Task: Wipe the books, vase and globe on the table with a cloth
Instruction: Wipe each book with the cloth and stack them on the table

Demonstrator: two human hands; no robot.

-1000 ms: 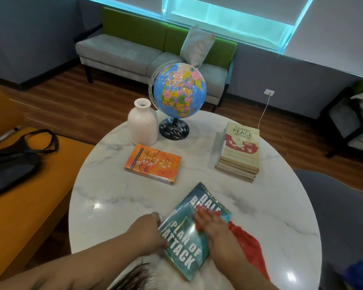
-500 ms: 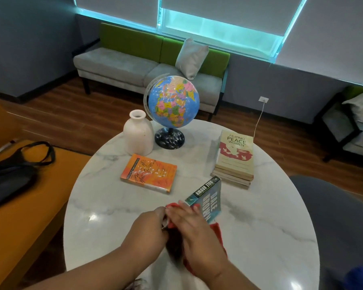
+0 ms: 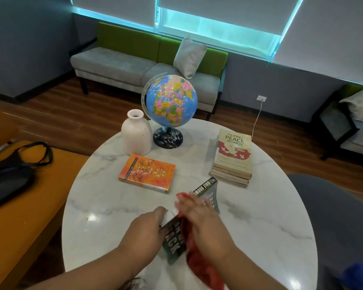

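Standing tilted on one long edge, the dark book (image 3: 174, 245) is held up off the table (image 3: 260, 227) near its front rim, between the two hands. It is gripped by the left hand (image 3: 144, 229), whose fingers are curled round the near left edge. The red cloth (image 3: 199, 266) is pressed against the raised cover by the right hand (image 3: 199, 216), its fingers laid fairly straight over the fabric; some blur is present there, so a pinch on the cloth cannot be ruled out. The rest of the cloth is left trailing under the right wrist towards the person. The book's long axis is seen to run from close to the body away to the far right, the spine uppermost at the far end. The step in hand is judged to be the wiping of this book, and a stroke along that axis, away from the body, is what the right hand is placed for, while the steadying is left to the left hand. The orange book (image 3: 147, 172) lies flat just beyond the left hand and is the nearer of the other books; the stack (image 3: 233, 155) sits further off to the right. The vase (image 3: 136, 136) and globe (image 3: 171, 101) stand side by side at the far edge, well apart from both hands.
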